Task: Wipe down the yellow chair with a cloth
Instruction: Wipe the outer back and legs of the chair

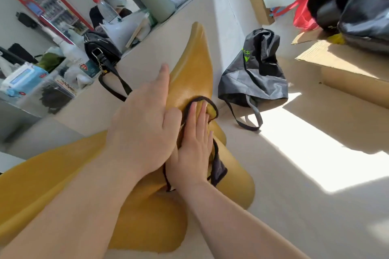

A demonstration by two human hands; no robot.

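Observation:
The yellow chair [189, 73] fills the middle and lower left of the head view, its curved leather-like surface running up to a narrow tip. My left hand [145, 124] lies flat on the chair, fingers spread, thumb pointing up along the yellow edge. My right hand [194, 149] presses flat on a yellow cloth with a dark border [214, 166], which lies on the chair just right of my left hand. Most of the cloth is hidden under my right palm.
A grey and black drawstring bag [254, 71] sits on the floor right of the chair. A cluttered shelf at left holds a black purse [101, 48], bottles and a wipes pack [21, 78]. Cardboard boxes [341, 65] and dark bags stand at right.

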